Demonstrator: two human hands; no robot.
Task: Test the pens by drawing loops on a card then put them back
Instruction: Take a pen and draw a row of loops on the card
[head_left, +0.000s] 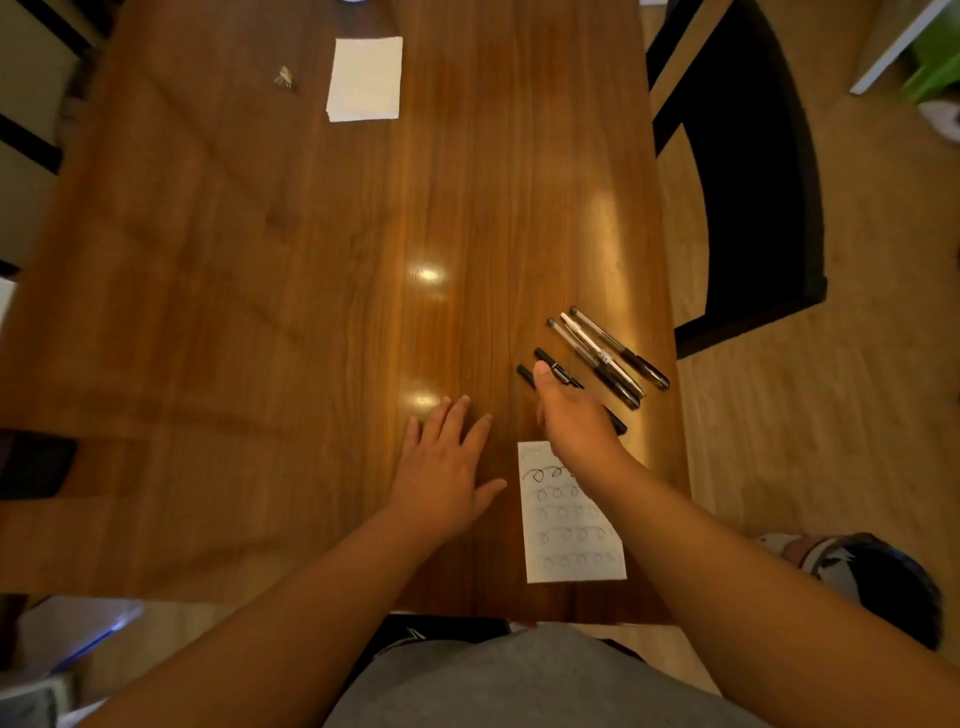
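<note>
At the far left of the wooden table (260, 312) lay a small pale metallic object (284, 78), too blurred to identify, and just to its right a stack of white paper (366, 79), well apart from everything else.

Nearer the person, the left hand (444, 475) lay palm down on the bare wood, fingers straight and spread, thumb out to the side, holding nothing.

To its right, the card (571, 540) lay close to the table's near edge, its long axis running away from the person and leaning slightly. Rows of drawn loops crossed it, the top row the darkest. The right forearm covered its far right corner.

The right hand (574, 421) was seen from the back just beyond the card, thumb pointing away from the person. It sat over two black pens (557, 369), whose far ends stuck out beside the thumb, and one near end showed past the wrist. The fingers were hidden, so whether they gripped a pen could not be told.

Further right, three more pens (605, 358) lay side by side, touching or nearly so, near the table's right edge. All five pens ran on the same diagonal, from far-left to near-right, and the three showed darker ends toward the near-right.

Beyond the table edge stood a black chair (753, 182).
</note>
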